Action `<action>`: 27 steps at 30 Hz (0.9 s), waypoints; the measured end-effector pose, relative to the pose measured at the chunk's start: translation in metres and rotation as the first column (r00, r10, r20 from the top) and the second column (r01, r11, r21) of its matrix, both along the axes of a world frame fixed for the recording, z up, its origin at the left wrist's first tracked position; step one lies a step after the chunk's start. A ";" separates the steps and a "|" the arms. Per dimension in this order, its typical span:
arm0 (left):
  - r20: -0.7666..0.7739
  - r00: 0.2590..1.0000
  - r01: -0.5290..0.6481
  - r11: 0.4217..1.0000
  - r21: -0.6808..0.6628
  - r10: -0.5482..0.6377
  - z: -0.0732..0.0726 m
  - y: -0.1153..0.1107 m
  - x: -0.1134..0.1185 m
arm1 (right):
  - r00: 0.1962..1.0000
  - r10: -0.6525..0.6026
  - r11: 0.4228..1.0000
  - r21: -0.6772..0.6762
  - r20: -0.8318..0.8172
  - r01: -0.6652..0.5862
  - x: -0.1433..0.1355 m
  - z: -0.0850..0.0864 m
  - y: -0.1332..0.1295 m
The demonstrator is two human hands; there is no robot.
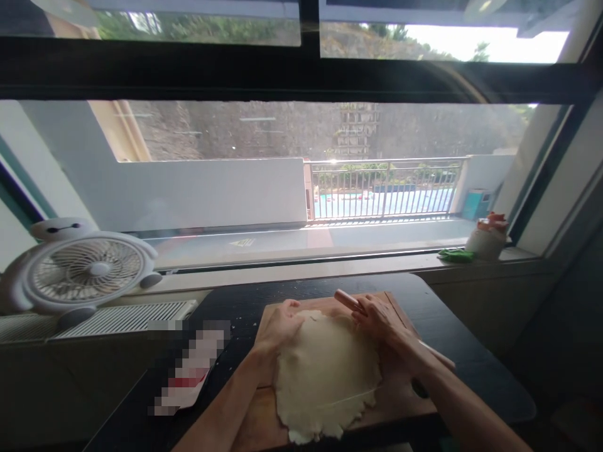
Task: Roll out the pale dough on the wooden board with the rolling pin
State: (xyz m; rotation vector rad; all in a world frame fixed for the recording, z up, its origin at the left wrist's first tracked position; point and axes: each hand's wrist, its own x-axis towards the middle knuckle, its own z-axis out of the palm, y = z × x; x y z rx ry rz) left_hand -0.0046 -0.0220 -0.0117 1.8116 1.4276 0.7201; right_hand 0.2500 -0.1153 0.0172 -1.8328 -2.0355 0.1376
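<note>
A wide sheet of pale dough (pixel 330 370) with a ragged near edge lies over a wooden board (pixel 261 411). At its upper left edge, my left hand (pixel 281 323) is closed with curled fingers and thumb on the dough; the fingertips are partly hidden. My right hand (pixel 377 319) is wrapped round a slim wooden rolling pin (pixel 347 299), beside the dough's upper right edge. The pin slants from the far side of the board down to the right, passing under my right hand and forearm, which hide its middle.
The board rests on a dark table (pixel 471 358). A blurred-out packet (pixel 193 370) lies left of it. A white fan (pixel 89 267) stands on the sill at left; a white pot (pixel 487 242) and a green item (pixel 456 255) sit at right. A large window rises behind.
</note>
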 end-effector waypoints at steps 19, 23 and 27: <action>0.160 0.962 -0.239 0.966 0.099 0.222 -0.023 -0.015 -0.017 | 0.985 -0.035 0.989 -0.139 0.166 0.059 -0.091 -0.024 0.090; 0.230 0.945 -0.262 0.960 0.097 0.234 -0.028 -0.015 -0.018 | 0.990 -0.066 0.996 -0.055 0.128 0.074 -0.102 -0.041 0.069; 0.245 0.946 -0.238 0.967 0.090 0.210 -0.031 -0.015 -0.019 | 0.983 -0.113 0.989 -0.083 0.147 0.126 -0.095 -0.037 0.084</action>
